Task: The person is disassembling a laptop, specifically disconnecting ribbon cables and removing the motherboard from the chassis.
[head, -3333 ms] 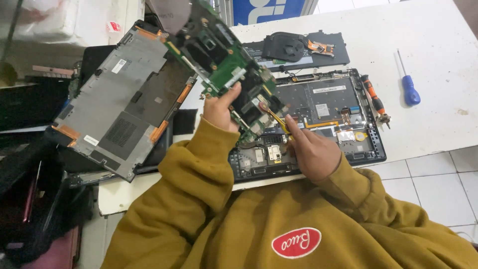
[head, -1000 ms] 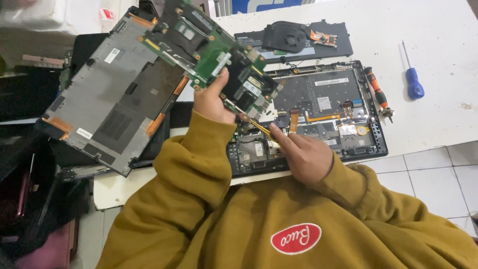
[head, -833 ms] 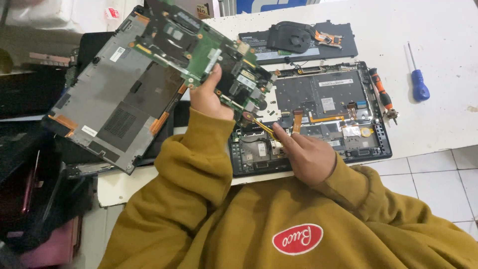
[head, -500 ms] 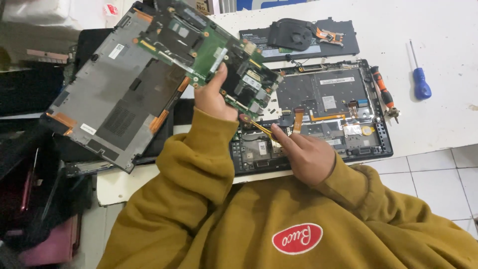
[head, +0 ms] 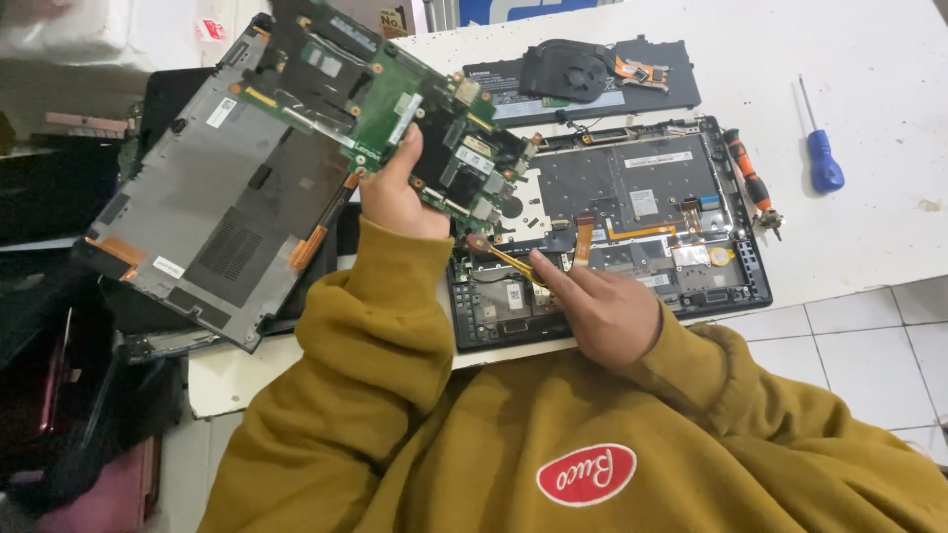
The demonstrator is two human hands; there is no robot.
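Left hand (head: 393, 193) up off the white worktop (head: 869, 59), clamped on the lower edge of the green rectangular circuit board (head: 380, 99), thumb across its face. The board hangs tilted in the air, its long axis running from upper left down to lower right, the lower right end just over the left part of the opened black laptop base (head: 632, 227). Under its upper left end lies the grey bottom cover panel (head: 212, 202), jutting past the worktop's left edge. Right hand (head: 602, 306) is low at the base's near edge, fingers pinched on a thin yellow-handled tool (head: 509, 259) whose tip points up-left toward the board's lower end. Behind the base, the flat black battery with the round black fan (head: 578, 74) on it. Open room on the right: only the orange-and-black screwdriver (head: 749, 180) beside the base and the blue-handled screwdriver (head: 820, 158) further out.
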